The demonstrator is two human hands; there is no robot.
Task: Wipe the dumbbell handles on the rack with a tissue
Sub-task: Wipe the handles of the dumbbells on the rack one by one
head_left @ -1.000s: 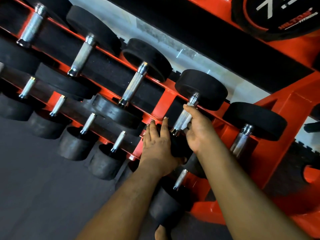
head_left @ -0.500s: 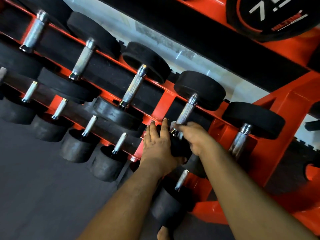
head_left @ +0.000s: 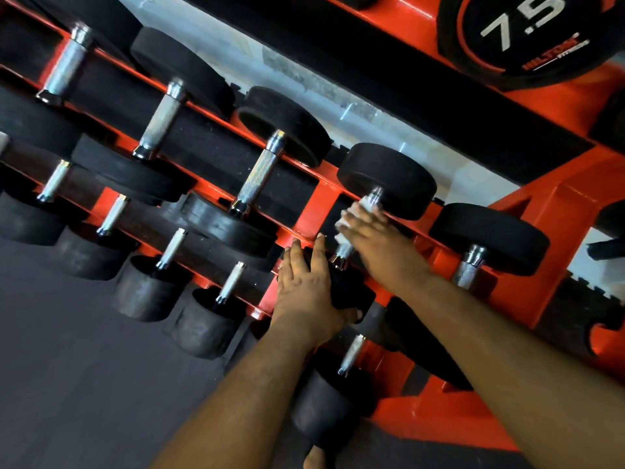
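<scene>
Orange rack is filling the view, carrying rows of black dumbbells with metal handles over dark flooring; a black plate marked 7.5 is sitting at the top right; the right hand is curling round the handle of one upper-row dumbbell, pressing a white tissue against the metal just below that dumbbell's far head; the left hand is lying flat with straight fingers on the near head of the same dumbbell, its thumb hooking under the edge.
</scene>
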